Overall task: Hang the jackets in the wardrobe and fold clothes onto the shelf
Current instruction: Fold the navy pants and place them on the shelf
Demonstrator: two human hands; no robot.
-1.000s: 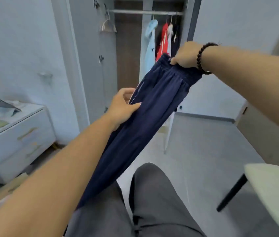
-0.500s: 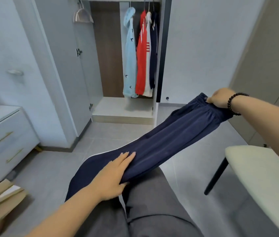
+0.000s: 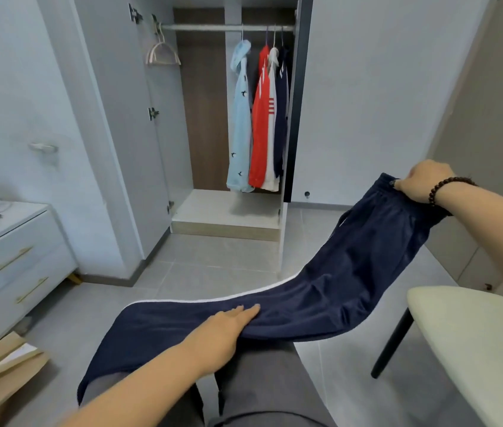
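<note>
A pair of navy blue trousers with a white side stripe [image 3: 321, 291] stretches from the lower left to the right of the frame, over the person's lap. The right hand [image 3: 426, 181] grips the waistband with curled fingers; the left hand [image 3: 222, 331] lies flat on the legs, fingers straight. Jackets hang in the open grey wardrobe [image 3: 114, 103] at upper centre.

Bright even indoor light, soft shadows, wide-angle bending at edges, slight softness
</note>
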